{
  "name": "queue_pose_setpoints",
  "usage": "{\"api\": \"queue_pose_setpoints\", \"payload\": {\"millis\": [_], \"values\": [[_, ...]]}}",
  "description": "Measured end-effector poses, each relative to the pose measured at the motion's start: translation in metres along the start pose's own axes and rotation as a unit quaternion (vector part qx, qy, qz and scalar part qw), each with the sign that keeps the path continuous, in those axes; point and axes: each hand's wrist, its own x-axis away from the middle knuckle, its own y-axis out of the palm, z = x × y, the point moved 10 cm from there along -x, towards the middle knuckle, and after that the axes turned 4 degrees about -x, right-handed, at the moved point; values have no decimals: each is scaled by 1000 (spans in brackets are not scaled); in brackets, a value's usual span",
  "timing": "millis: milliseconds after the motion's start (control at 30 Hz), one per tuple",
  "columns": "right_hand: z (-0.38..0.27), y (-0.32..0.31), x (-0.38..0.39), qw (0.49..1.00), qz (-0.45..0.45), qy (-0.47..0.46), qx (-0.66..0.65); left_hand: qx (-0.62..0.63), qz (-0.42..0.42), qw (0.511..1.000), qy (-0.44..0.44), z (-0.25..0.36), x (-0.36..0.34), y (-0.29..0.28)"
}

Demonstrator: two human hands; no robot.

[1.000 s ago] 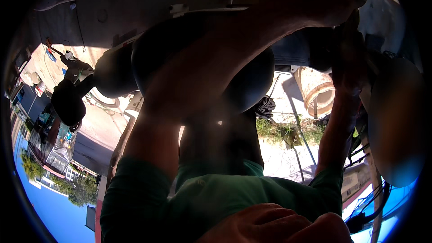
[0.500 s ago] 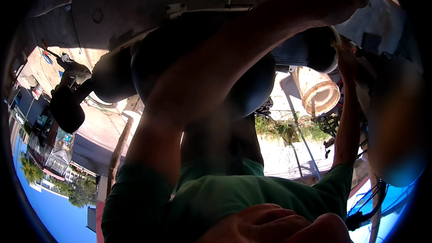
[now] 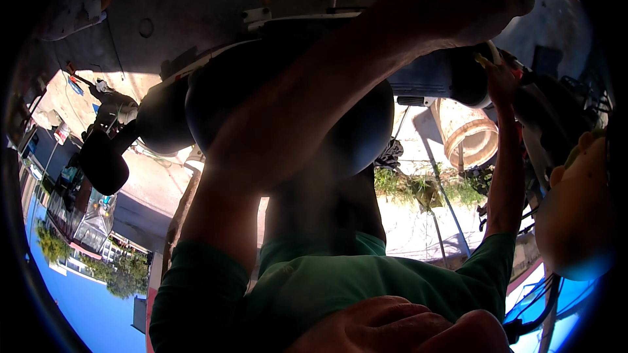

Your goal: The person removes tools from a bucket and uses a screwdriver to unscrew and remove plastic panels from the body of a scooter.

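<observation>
My left arm crosses in front of me from the lower left. My left hand (image 3: 487, 6) is at the upper right, in deep shade. Its fingers look curled with the thumb tip jutting out, and whatever they hold is hidden. Below it, my right hand (image 3: 502, 82) reaches to the end of a dark rounded body (image 3: 468, 78) with a pale rim. A small yellowish piece (image 3: 483, 61) shows at its fingertips, too small to name. Behind my left forearm lies a large, smooth black rounded form (image 3: 360, 124), partly hidden.
A beige bucket (image 3: 451, 117) shows its open mouth right of my legs, near grass (image 3: 464, 189). A dark mirror-like paddle (image 3: 104, 163) juts out at left. Close at the right edge is a blurred orange rounded thing (image 3: 575, 216). Shaded paving (image 3: 196, 0) spans the top.
The view has shifted slightly, so the bucket and the things at left sit a little further right. More of the blurred orange thing shows. Both hands keep nearly the same places.
</observation>
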Motion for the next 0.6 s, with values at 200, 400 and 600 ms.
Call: {"api": "queue_pose_setpoints", "payload": {"millis": [200, 400, 600], "values": [[-16, -17, 1, 997, -26, 70, -35, -64, -2, 990, -125, -1, -7, -3], [-19, -22, 4, 991, -35, 76, -100, -106, 14, 992, 64, 15, 7, -9], [22, 2, -3, 997, -23, 55, -38, -92, 4, 946, -311, -7, -3, 0]]}}
